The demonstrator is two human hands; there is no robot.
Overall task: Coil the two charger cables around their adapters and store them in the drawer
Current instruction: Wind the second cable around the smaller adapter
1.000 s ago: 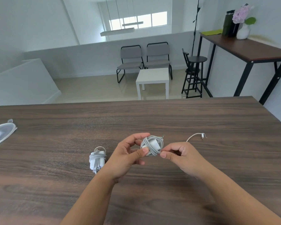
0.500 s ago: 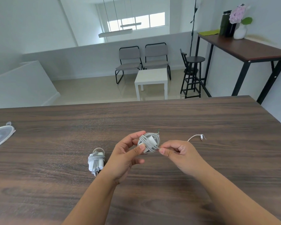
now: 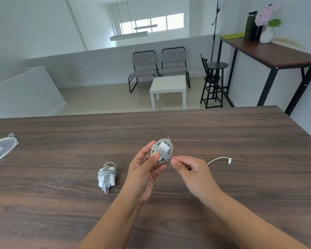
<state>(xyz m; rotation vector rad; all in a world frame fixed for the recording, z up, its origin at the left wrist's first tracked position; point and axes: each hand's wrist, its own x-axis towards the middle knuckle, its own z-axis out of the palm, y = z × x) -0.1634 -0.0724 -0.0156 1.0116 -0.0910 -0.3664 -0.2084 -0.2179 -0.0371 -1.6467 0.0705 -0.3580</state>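
Two white, blocky adapters are seen, each bound in grey cable. One bundle (image 3: 107, 176) lies on the wood-grain table (image 3: 241, 141). The other (image 3: 162, 151) is pinched above it by the left hand (image 3: 145, 169); its cable is nipped between right hand (image 3: 192, 172) fingertips, the loose plug end (image 3: 229, 161) trailing right.

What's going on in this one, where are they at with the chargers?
A person is winding a cable around a charger held up over the wooden table. The left hand holds the charger in its grip, while the right hand pinches the cable beside it. The loose cable end lies on the table to the right, so this one is not finished. A second charger, already wrapped, lies on the table to the left. No drawer is in view.
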